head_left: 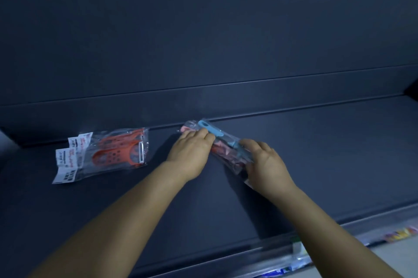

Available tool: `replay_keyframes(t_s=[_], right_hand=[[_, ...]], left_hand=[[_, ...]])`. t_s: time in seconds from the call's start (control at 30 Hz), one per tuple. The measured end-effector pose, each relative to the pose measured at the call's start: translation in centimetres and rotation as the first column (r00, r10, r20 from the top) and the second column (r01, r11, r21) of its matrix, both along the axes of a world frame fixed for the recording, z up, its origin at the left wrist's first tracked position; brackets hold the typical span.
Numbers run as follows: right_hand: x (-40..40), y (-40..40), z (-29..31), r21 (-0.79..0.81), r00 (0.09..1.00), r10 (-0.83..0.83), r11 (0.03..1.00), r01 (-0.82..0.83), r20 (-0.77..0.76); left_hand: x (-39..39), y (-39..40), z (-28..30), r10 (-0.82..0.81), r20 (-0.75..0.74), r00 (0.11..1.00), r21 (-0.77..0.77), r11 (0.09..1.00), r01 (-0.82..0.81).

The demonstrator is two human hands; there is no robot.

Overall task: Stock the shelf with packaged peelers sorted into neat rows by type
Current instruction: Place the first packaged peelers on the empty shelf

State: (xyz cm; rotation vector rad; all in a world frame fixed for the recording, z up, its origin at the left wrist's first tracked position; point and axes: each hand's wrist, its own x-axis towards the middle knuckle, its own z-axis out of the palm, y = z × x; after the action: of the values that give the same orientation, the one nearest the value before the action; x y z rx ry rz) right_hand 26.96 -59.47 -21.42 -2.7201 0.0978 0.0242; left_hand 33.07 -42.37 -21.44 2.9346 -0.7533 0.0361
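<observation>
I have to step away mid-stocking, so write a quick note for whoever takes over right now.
Left hand and right hand both grip a bundle of bagged peelers, blue one on top, resting on the dark shelf near its back edge.
Done: orange peeler packs lie overlapped at the shelf's left.
Left: set the bundle down in its own row, tidy the orange row, add more stock.

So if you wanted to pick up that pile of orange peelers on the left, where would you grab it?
Probably by the white header cards at the near-left end of the orange peeler packs, coming from the front left. The cards are flat, stiff-looking and fanned out past the bags, so fingers could pinch them; the clear plastic looks slippery, and both hands are busy elsewhere.
</observation>
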Motion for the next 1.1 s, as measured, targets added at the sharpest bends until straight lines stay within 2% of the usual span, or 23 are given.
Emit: replay_keyframes(t_s=[0.13, 0.2, 0.3, 0.4, 0.53, 0.6, 0.7, 0.9, 1.1], right_hand=[[0.6, -0.8, -0.2, 0.050, 0.997, -0.025, 0.999, 0.021, 0.078], [0.9, -1.2, -0.2, 0.051, 0.989, -0.058, 0.997, 0.052, 0.136], [1.5, -1.8, -0.3, 0.077, 0.981, -0.096, 0.994, 0.084, 0.171], [1.6, -1.9, -0.6, 0.007, 0.995, -0.026, 1.000, 0.025, 0.101], [0.8, -1.3, -0.6, -0.106, 0.975, 0.149, 0.986, -0.132, 0.166], [1.0, -1.2, -0.7, -0.087, 0.979, 0.177, 0.982, -0.168, 0.104], [2.0, -1.1, -0.6, 0.018, 0.991, 0.123, 0.992, -0.124, 0.059], [3.5, -0.9, -0.4, 0.020, 0.995, -0.001, 1.000, -0.001, 0.104], [3.8, -0.6, -0.6, 0.038, 0.990, -0.052, 0.998, 0.047, 0.130]], left_hand=[[-0.6, 0.0, 0.0, 0.098, -0.054, 0.994, -0.044, 0.994, -0.100], [-0.9, 0.0, 0.2, 0.128, -0.031, 0.991, -0.054, 0.990, -0.129], [-1.6, -0.5, 0.3, 0.051, -0.003, 0.999, -0.081, 0.995, -0.052], [-2.4, -1.2, 0.0, -0.071, -0.041, 0.997, -0.048, 0.996, 0.069], [-2.8, -1.7, -0.3, -0.068, -0.021, 0.997, -0.048, 0.997, 0.067], [-3.0, -1.7, -0.3, -0.068, -0.009, 0.998, -0.050, 0.996, 0.067], [-3.3, -1.5, -0.4, -0.050, -0.014, 0.999, -0.050, 0.998, 0.049], [-3.5, -1.1, -0.4, -0.062, -0.023, 0.998, -0.048, 0.997, 0.060], [-4.3, -1.0, -0.4, 0.084, -0.036, 0.996, -0.090, 0.992, -0.087]])
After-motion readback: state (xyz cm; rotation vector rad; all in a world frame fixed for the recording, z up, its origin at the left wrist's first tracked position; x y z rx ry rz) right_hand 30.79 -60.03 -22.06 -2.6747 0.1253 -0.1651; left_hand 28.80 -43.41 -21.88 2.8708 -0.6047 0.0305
